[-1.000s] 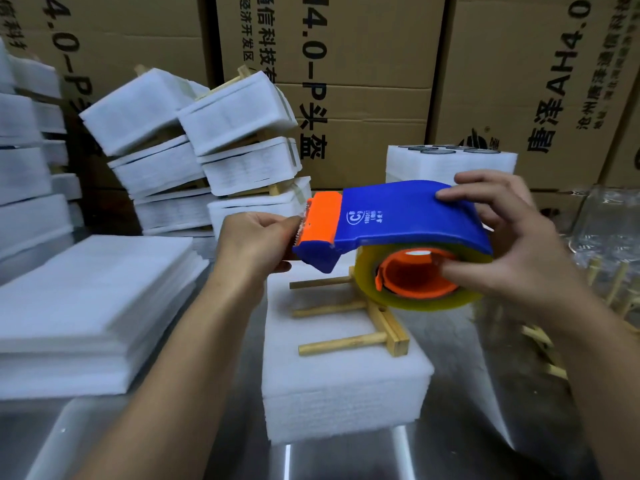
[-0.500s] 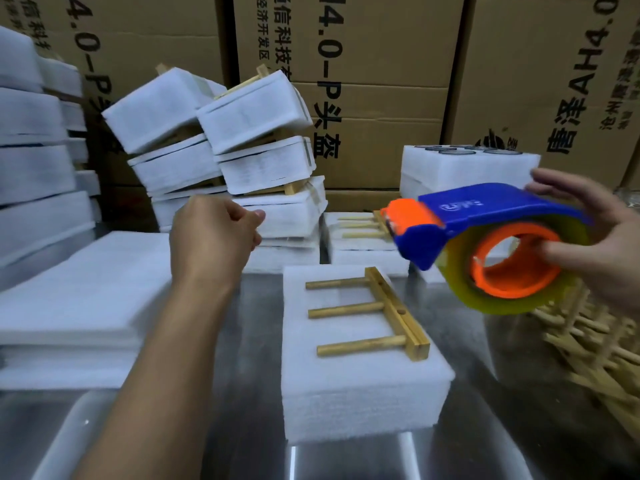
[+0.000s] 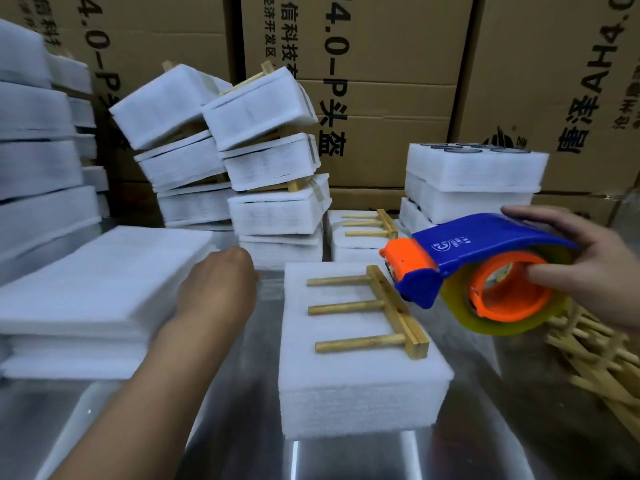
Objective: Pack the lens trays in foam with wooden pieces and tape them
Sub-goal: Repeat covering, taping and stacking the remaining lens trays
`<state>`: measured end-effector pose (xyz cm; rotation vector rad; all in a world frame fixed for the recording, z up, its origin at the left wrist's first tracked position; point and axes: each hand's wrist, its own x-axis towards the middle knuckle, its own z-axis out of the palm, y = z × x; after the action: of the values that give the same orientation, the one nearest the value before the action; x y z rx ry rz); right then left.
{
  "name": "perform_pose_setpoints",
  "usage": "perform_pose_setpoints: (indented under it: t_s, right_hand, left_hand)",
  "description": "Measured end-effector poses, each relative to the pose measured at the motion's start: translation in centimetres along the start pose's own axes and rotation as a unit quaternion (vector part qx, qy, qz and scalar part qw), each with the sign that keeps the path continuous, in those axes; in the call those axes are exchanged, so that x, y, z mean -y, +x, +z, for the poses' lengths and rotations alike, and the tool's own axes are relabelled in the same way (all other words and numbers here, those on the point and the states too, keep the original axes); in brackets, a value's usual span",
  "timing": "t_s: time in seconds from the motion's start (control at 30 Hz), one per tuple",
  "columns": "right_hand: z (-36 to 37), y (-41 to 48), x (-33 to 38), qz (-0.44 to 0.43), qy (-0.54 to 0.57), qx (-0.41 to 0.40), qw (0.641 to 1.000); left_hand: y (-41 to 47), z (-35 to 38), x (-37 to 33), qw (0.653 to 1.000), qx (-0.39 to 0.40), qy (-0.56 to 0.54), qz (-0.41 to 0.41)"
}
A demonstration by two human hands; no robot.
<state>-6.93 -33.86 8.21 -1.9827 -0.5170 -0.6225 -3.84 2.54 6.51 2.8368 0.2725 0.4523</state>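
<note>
Foam block: a white foam block [image 3: 360,393] lies flat on the steel table [image 3: 242,438], in the middle of my view; everything below is placed from it.
Wooden piece: a comb-shaped wooden piece [image 3: 388,306] (one bar, three dowels pointing left) lies on top of the foam block.
Right hand: my right hand [image 3: 595,268] is in the air above and right of the foam block, gripping the tape dispenser, fingers over its blue cover and thumb inside the orange core.
Tape dispenser: the tape dispenser [image 3: 485,251] points its orange nose left, over the foam block's far right corner.
Left hand: my left hand [image 3: 218,289] is left of the foam block, blurred, its back toward me. The fingers are hidden, so I cannot tell its grip.
Foam sheets: a stack of foam sheets [image 3: 86,289] sits left of the foam block.
Taped bundles: a leaning pile of taped bundles [image 3: 259,168] stands behind it, to the left.
Lens trays: stacked lens trays [image 3: 474,171] stand behind it, to the right, with dark round lenses on top.
Loose wooden pieces: a heap of loose wooden pieces [image 3: 595,358] lies to its right.
Cardboard boxes: printed cardboard boxes [image 3: 381,81] form a wall behind it.
</note>
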Motion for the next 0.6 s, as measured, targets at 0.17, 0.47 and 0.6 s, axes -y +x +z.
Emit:
perform_pose_setpoints:
  t_s: [0.17,0.47,0.6]
  right_hand:
    - [1.4,-0.6,0.8,0.030,0.014,0.023,0.999]
    - [1.8,-1.3,0.8,0.111,0.004,0.062,0.992]
    - [1.6,-1.4,0.2,0.148,-0.006,0.102,0.984]
  left_hand:
    - [-0.3,1.0,0.7,0.996,0.063,0.064,-0.025]
    - [-0.7,2.7,0.2,0.975,0.182,0.124,-0.032]
    - [-1.6,3.9,-1.2,0.972,0.202,0.121,-0.013]
